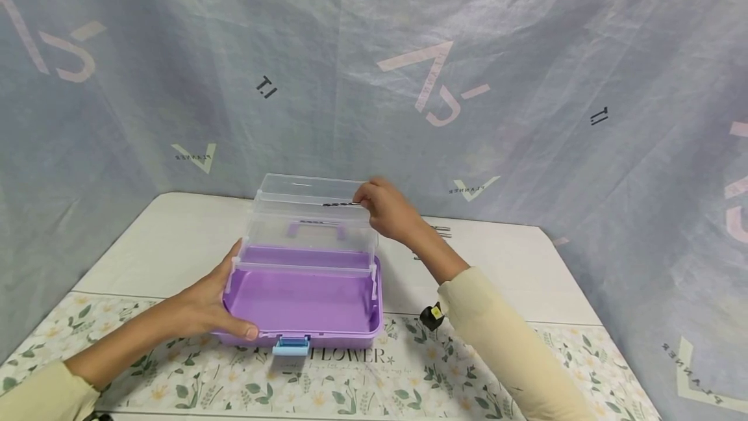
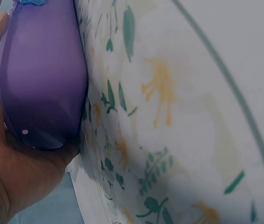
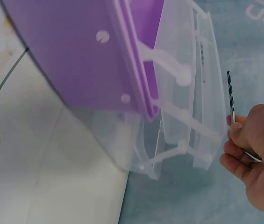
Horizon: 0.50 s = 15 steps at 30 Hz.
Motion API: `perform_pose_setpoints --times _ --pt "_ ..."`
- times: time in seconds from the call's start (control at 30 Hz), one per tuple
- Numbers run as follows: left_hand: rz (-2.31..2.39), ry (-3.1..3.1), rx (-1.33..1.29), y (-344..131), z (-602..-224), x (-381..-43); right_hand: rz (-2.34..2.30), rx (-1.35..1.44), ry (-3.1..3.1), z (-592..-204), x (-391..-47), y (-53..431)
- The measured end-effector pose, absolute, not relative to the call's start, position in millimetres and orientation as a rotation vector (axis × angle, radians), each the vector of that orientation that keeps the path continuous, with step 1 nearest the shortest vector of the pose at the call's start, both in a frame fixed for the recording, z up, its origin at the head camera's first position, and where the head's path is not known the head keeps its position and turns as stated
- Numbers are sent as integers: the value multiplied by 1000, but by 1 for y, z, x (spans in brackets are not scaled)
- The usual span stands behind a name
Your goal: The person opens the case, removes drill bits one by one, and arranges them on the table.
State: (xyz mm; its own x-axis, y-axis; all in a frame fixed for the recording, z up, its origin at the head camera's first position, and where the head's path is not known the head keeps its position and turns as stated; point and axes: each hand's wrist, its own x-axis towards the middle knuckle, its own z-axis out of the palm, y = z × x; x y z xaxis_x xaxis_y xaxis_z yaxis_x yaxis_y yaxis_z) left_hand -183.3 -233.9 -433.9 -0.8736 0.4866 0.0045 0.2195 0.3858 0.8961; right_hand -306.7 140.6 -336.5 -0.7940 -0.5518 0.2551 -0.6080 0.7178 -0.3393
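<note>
A purple storage box (image 1: 304, 304) stands with its lid back and its clear trays (image 1: 280, 203) raised on hinged arms. My left hand (image 1: 201, 307) grips the box's left end, thumb along the front rim; the left wrist view shows the palm against the purple wall (image 2: 43, 74). Above the upper tray, my right hand (image 1: 390, 210) pinches a drill bit (image 3: 230, 93) by its smooth shank, the dark fluted end sticking out. Another bit (image 1: 318, 222) lies lower in the trays, seen through the clear plastic.
More thin bits (image 1: 441, 231) lie on the white table behind the right forearm, partly hidden by it. A small black object with a yellow patch (image 1: 432, 316) sits right of the box. A blue latch (image 1: 291, 345) hangs at the box's front. Grey-blue cloth (image 1: 327, 83) hangs behind the table.
</note>
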Motion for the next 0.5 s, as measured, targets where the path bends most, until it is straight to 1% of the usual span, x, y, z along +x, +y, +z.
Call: perform_pose_setpoints --times 0.27,0.5 --pt "1423 2456 601 -234 -433 -182 714 867 -2788 -338 -306 165" --pt "1468 2404 620 -233 -433 -183 773 800 -2780 -338 -306 187"
